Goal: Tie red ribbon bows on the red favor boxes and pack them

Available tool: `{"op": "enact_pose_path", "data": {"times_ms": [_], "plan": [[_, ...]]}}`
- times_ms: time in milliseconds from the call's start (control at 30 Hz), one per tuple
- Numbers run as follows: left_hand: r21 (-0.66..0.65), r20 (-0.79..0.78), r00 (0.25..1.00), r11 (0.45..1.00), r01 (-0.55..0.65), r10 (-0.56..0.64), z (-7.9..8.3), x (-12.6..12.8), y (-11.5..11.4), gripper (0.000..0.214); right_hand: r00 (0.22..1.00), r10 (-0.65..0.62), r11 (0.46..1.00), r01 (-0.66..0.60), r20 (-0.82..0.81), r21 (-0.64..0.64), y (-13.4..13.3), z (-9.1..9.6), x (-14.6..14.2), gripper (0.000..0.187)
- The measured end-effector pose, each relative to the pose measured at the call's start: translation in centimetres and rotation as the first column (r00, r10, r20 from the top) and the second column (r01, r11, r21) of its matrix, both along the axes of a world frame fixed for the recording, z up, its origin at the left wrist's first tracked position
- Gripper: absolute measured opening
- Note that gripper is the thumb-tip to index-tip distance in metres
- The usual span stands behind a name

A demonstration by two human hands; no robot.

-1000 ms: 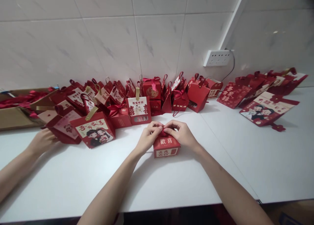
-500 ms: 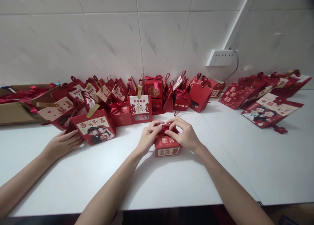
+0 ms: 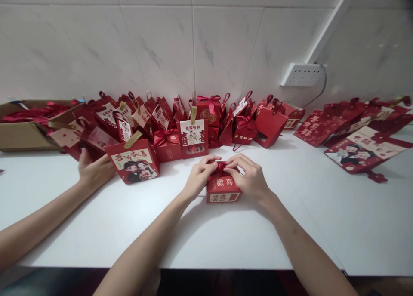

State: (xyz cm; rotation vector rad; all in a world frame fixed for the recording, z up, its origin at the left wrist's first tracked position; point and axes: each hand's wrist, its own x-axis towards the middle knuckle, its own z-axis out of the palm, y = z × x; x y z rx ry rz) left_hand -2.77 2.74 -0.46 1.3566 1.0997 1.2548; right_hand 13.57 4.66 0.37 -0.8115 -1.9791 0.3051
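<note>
A small red gift box (image 3: 223,191) with white characters stands on the white counter (image 3: 206,235) in front of me. My left hand (image 3: 199,178) and my right hand (image 3: 249,177) both pinch the red ribbon (image 3: 221,167) on top of the box, fingers closed on it. A row of finished red gift boxes and bags (image 3: 193,137) lines the wall behind it.
Another person's hand (image 3: 93,170) at the left touches a red box (image 3: 135,161) with a cartoon couple on it. A cardboard carton (image 3: 26,130) with red ribbons sits at far left. Flat red bags (image 3: 361,147) lie at the right. A wall socket (image 3: 301,74) hangs above.
My hands stay on the ribbon, fingers shifting slightly. The other person's hand has moved right and up to the red boxes. The view has shifted a little.
</note>
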Motion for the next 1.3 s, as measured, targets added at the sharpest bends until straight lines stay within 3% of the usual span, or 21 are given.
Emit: {"op": "enact_pose_path", "data": {"times_ms": [133, 233, 367, 500, 600, 800, 967, 1067, 1167, 1233, 1300], "plan": [[0.0, -0.004, 1.0, 1.0, -0.006, 0.006, 0.0, 0.0, -0.1, 0.048, 0.997, -0.001, 0.997, -0.005, 0.076, 0.081, -0.2, 0.0, 0.1, 0.015], [0.001, -0.005, 1.0, 1.0, -0.001, 0.001, -0.2, -0.1, -0.1, 0.05, 0.998, 0.032, 0.999, -0.034, 0.063, 0.039, -0.1, 0.1, 0.1, 0.013], [0.053, -0.042, 0.999, 0.999, 0.011, -0.009, -0.2, -0.7, 0.1, 0.049, 0.997, 0.082, 0.986, -0.08, 0.003, -0.148, 0.3, 0.5, 0.4, 0.013], [0.16, -0.26, 0.963, 0.987, -0.03, 0.071, 0.6, -1.4, -0.2, 0.04, 0.993, 0.119, 0.908, -0.111, -0.005, -0.404, 0.3, 1.1, 1.2, 0.012], [0.198, -0.412, 0.905, 0.98, -0.022, 0.104, 1.7, -1.9, -0.8, 0.032, 0.991, 0.13, 0.865, -0.096, 0.035, -0.493, 0.1, 1.7, 1.8, 0.013], [0.053, -0.488, 0.873, 0.998, 0.042, -0.01, 3.1, -2.1, -1.9, 0.033, 0.974, 0.155, 0.86, -0.05, 0.165, -0.508, -0.4, 2.7, 2.9, 0.015], [-0.129, -0.426, 0.894, 0.987, 0.092, -0.139, 3.2, -2.4, -2.3, 0.032, 0.949, 0.188, 0.816, -0.007, 0.254, -0.578, -0.3, 2.6, 4.0, 0.017], [-0.161, -0.45, 0.878, 0.982, 0.097, -0.161, 3.1, -2.7, -2.1, 0.032, 0.939, 0.208, 0.84, -0.028, 0.274, -0.542, -0.1, 2.6, 4.9, 0.013], [-0.223, -0.447, 0.871, 0.968, 0.114, -0.205, 3.1, -2.8, -2.1, 0.036, 0.953, 0.128, 0.873, 0.024, 0.275, -0.488, -0.2, 3.1, 5.5, 0.016], [-0.279, -0.451, 0.862, 0.954, 0.11, -0.231, 3.1, -2.9, -2.1, 0.039, 0.955, 0.053, 0.848, 0.11, 0.29, -0.518, -0.4, 3.6, 5.6, 0.031], [-0.316, -0.463, 0.848, 0.942, 0.113, -0.257, 3.2, -3.0, -2.1, 0.041, 0.939, 0.069, 0.762, 0.168, 0.337, -0.626, -0.8, 4.0, 5.3, 0.05]]}}
